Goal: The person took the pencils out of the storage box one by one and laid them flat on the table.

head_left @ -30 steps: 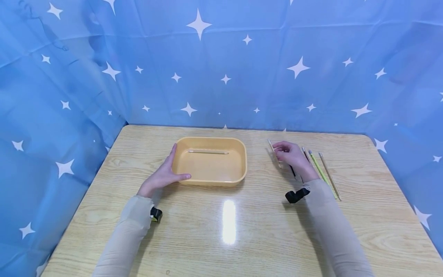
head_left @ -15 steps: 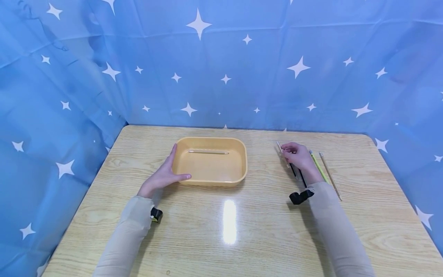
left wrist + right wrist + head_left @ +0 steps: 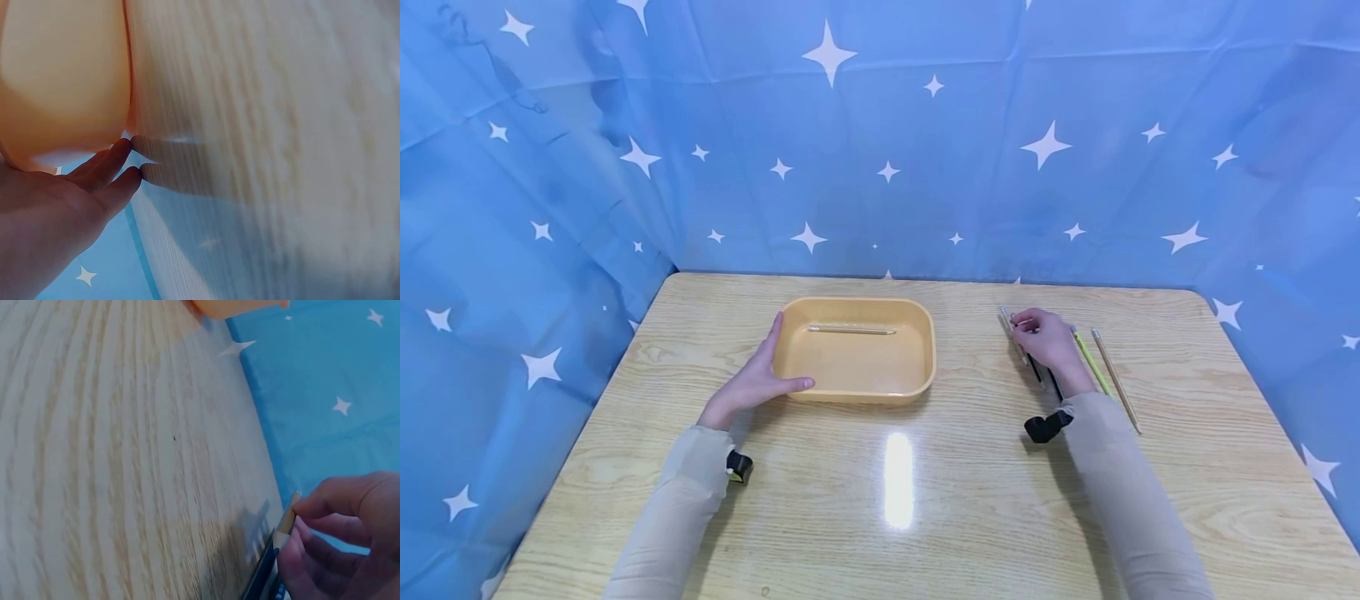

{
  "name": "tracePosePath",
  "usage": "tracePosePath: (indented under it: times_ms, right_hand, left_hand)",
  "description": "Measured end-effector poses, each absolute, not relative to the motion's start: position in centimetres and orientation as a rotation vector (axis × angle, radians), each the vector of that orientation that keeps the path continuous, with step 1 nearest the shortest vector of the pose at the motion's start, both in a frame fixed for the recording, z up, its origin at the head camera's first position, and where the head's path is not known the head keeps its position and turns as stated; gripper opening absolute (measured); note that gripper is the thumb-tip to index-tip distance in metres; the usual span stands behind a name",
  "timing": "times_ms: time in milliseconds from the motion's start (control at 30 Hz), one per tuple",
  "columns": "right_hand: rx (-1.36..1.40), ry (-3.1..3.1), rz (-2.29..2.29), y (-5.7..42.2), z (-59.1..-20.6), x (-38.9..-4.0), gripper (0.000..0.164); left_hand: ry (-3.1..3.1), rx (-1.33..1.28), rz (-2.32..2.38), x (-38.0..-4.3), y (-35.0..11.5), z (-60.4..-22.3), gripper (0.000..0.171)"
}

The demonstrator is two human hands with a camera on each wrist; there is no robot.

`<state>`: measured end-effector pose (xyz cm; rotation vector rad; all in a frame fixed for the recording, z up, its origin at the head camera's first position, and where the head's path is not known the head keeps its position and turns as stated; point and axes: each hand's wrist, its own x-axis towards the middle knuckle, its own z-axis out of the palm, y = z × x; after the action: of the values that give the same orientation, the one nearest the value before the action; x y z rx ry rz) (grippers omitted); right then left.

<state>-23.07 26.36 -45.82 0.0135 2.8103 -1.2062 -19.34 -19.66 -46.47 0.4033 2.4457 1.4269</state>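
In the head view a tan plastic tray stands left of centre, with one light wooden pencil lying inside it. My left hand spans its front left corner, fingers along the side and thumb at the front rim. The left wrist view has these fingers against the tray's outer wall. To the right, my right hand pinches a pale pencil between thumb and forefinger. Dark pencils lie close beside it, partly hidden under the hand. In the right wrist view dark pencils run below the fingertips.
A yellow-green pencil and a brown wooden pencil lie right of my right wrist. The wooden table ends at a blue star-patterned curtain at the back. Small black cameras sit on both wrists.
My right hand has moved a little to the right with the pale pencil, bringing it beside the dark pencils. Since half a second ago it has barely shifted. The left hand and tray stay put.
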Motion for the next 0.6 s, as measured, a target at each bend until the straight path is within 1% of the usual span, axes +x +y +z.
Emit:
tracePosePath:
  times_ms: [67, 300, 600]
  right_hand:
    - [-0.007, 2.835, -1.16, 26.2, -45.9, -23.1, 0.027]
    - [0.0, 2.89, -1.022, 25.6, -46.4, -23.4, 0.025]
    - [0.0, 2.894, -1.009, 25.8, -46.6, -23.5, 0.027]
  left_hand:
    - [2.444, 0.4, 1.425, -19.3, -19.6, -46.3, 0.117]
    - [2.403, 0.391, 1.442, -17.8, -18.6, -42.8, 0.111]
    - [2.407, 0.381, 1.436, -17.6, -18.5, -42.6, 0.111]
